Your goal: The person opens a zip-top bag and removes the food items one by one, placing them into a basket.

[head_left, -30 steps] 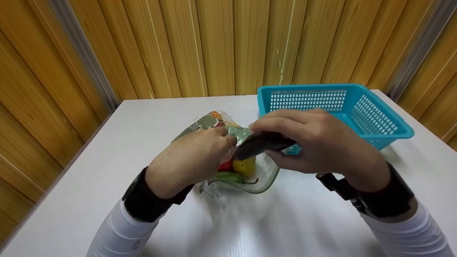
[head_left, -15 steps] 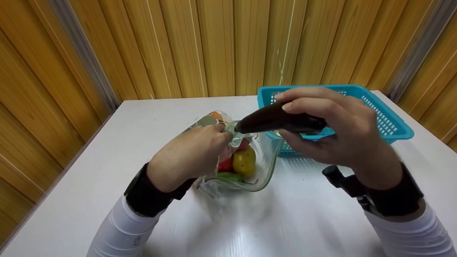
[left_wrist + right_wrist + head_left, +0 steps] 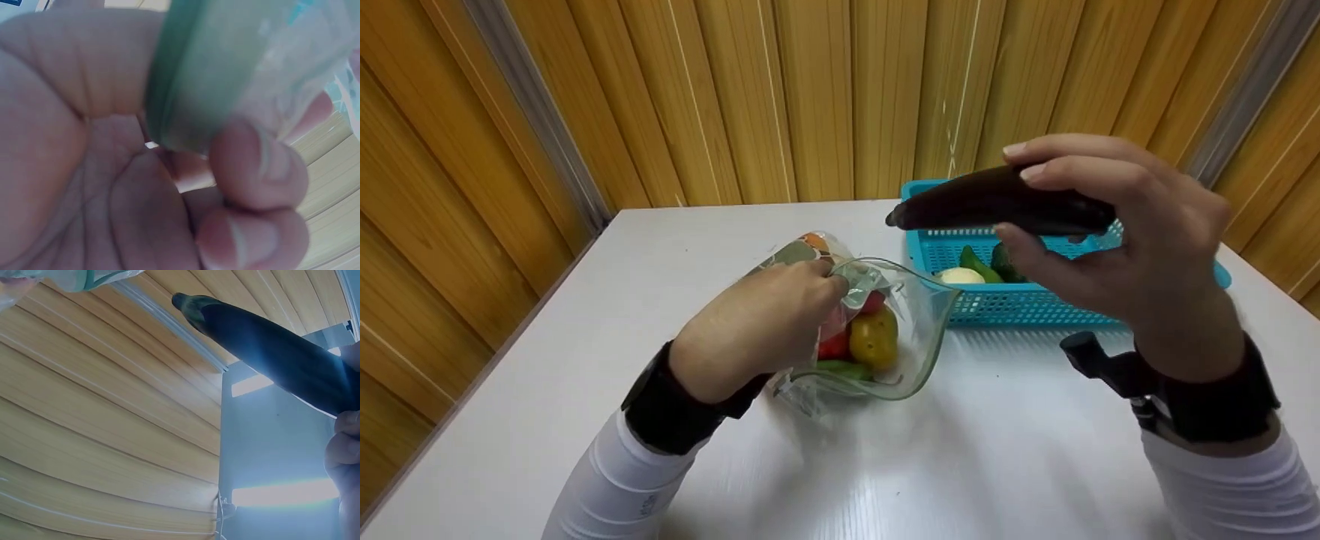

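Observation:
My left hand (image 3: 765, 322) grips the green-edged mouth of a clear plastic bag (image 3: 919, 330) on the table. In the left wrist view the bag's green edge (image 3: 171, 84) runs through the curled fingers. Inside the bag lie a yellow fruit (image 3: 874, 341), red pieces (image 3: 834, 345) and a long green pepper (image 3: 844, 369), partly hidden by the hand. My right hand (image 3: 1155, 225) holds a dark eggplant (image 3: 997, 199) between thumb and fingers, above the blue basket (image 3: 1035, 306). The eggplant's stem end points left, apart from the bag; the right wrist view shows its greenish cap (image 3: 194, 309).
Within the basket, at its near left, are a white rounded item (image 3: 960, 276), a green pepper (image 3: 979, 264) and a dark green vegetable (image 3: 1003, 262). The white table (image 3: 660, 262) meets a wood-slat wall (image 3: 810, 105) behind.
My right hand has lifted the eggplant from the bag's mouth, up and to the right, over the basket. The bag's opening shows more fully now. My left hand has barely moved.

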`<state>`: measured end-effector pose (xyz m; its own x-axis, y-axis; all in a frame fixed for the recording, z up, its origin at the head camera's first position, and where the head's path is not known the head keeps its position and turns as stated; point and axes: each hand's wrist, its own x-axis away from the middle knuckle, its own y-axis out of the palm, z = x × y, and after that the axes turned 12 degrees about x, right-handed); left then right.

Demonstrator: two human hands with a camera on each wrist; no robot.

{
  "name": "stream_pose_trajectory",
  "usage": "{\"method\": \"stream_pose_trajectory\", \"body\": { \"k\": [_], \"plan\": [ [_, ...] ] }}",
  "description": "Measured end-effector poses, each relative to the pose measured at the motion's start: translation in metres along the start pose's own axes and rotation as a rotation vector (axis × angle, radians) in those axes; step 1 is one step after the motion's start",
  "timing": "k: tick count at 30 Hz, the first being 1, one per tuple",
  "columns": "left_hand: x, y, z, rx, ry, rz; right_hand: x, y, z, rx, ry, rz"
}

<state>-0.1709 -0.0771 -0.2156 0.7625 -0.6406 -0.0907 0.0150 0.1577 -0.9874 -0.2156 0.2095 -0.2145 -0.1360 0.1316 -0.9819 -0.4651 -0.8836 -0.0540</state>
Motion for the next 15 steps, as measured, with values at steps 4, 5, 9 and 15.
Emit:
{"method": "stream_pose_trajectory", "body": {
  "k": [4, 5, 9, 15],
  "plan": [
    [0.0, 0.0, 0.0, 0.003, -0.009, -0.01, -0.007, -0.003, 0.002, 0.11, 0.053, -0.129],
    [0.0, 0.0, 0.0, 0.005, -0.011, -0.011, -0.007, -0.003, 0.004, 0.148, 0.062, -0.171],
    [0.0, 0.0, 0.001, 0.007, -0.013, -0.014, -0.005, -0.005, 0.018, 0.294, 0.11, -0.363],
    [-0.001, 0.0, 0.002, 0.003, -0.013, -0.018, 0.008, -0.007, 0.04, 0.446, 0.319, -0.692]
  ]
}}
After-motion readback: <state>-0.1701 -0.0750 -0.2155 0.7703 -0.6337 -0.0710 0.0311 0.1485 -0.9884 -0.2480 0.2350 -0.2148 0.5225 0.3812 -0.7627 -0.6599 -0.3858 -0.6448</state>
